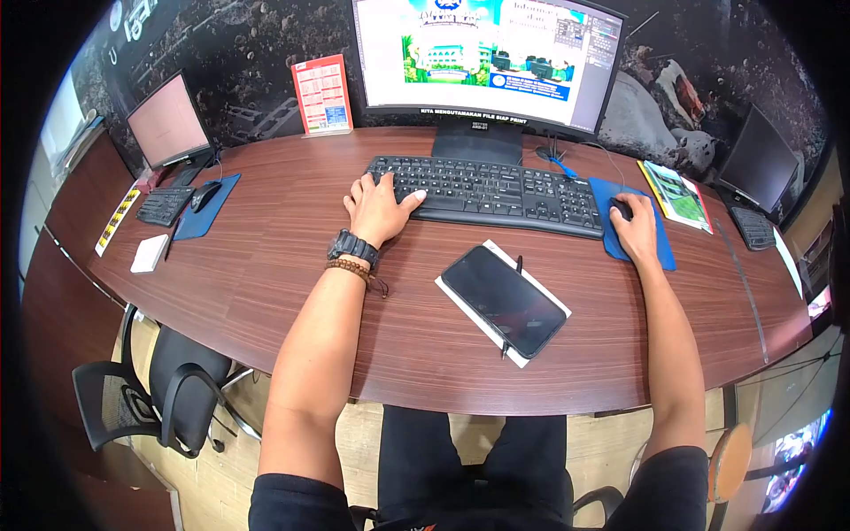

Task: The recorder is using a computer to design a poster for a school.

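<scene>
while left hand (376, 212) rests on keyboard (496, 190), right hand (636, 232) grips mouse (622, 209).

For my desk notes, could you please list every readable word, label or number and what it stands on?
I leave the wording uncopied.
Monitor: bezel capitals readable, screen text mostly blurred.
Red-bordered card: too small.
Keyboard: key legends, mostly too small.
Wall: large white letters, partly cut.

Dressed in Black, Beaded and Strapped

The left sleeve (301, 504), at seven o'clock, is short and black; the right sleeve (668, 488), between four and five o'clock, matches it. Black trousers (416, 456) show at six o'clock. Near nine o'clock, the left wrist (363, 230) wears a chunky black watch (343, 242) and a brown bead bracelet (348, 265), its dark cord (381, 286) pointing toward four o'clock.
</scene>
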### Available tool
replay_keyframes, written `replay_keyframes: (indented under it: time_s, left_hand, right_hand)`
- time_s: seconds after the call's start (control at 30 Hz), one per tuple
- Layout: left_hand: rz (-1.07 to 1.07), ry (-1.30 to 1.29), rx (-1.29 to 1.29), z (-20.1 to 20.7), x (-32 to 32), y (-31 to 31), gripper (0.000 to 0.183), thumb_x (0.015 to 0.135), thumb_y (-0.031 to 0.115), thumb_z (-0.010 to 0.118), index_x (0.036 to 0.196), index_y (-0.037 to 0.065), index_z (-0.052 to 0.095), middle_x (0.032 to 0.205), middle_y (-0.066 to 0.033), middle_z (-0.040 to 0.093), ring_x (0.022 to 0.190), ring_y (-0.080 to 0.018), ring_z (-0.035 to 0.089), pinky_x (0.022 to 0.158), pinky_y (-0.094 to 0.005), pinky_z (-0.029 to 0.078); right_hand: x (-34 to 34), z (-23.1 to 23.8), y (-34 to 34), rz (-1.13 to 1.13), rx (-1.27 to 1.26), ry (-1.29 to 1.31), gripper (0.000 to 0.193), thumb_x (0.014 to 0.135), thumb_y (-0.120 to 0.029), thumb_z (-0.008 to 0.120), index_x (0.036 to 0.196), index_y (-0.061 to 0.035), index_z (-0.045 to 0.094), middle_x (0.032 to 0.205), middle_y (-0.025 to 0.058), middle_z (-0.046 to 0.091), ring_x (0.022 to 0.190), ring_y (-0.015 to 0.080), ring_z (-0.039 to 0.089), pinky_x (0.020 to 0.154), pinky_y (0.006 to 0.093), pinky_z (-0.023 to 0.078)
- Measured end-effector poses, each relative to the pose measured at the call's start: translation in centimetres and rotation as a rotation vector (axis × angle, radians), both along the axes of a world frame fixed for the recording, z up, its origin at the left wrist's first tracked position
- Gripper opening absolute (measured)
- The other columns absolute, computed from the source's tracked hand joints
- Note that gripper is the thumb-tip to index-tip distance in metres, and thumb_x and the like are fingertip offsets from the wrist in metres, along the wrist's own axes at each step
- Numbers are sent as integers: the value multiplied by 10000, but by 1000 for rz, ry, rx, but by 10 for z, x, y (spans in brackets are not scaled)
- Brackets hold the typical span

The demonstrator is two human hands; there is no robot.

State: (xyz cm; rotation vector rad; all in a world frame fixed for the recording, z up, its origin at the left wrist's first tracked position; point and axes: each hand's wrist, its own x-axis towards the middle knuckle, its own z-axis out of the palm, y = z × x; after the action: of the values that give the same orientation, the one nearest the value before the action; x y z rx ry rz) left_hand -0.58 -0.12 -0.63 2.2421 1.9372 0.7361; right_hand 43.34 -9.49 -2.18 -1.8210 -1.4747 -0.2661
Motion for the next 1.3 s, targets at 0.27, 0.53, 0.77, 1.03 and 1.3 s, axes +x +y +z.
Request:
replay_keyframes:
  time_s: [0.27,0.53,0.77,1.03,1.3]
  left_hand:
    - [0,1,7,0,2,-2,809,879,597,632,1411,3,492,1443,-304,395,1392,-450,301,1119,-632,218]
    - [-7,-12,13,1,1,-3,813,877,599,632,1404,-5,499,1430,-297,410,1387,-440,311,1119,-632,217]
    - [1,-5,7,1,2,-2,798,882,590,630,1400,-4,504,1431,-295,411,1383,-440,317,1120,-632,224]
    - [15,6,59,-2,2,-1,656,909,492,642,1325,-9,567,1386,-273,453,1351,-430,358,1115,-606,265]
    - [2,20,156,5,5,-7,514,852,406,727,1118,-28,656,1215,-235,534,1190,-404,502,975,-498,471]
  right_hand:
    - [2,-1,-2,8,0,9,324,834,-250,661,1110,-81,684,1157,172,578,1121,351,576,986,422,457]
    - [-1,1,-2,1,-8,10,309,834,-247,659,1094,-83,688,1150,159,577,1115,345,579,982,422,459]
    - [0,1,-2,7,3,1,307,835,-242,660,1094,-79,681,1135,163,583,1100,344,582,966,421,466]
    - [-2,1,-2,12,9,10,306,831,-228,667,1093,-71,678,1132,160,585,1099,340,582,966,415,466]
    - [-2,2,-4,108,-2,-13,309,835,-214,675,1107,-68,677,1154,151,586,1124,332,580,972,408,460]
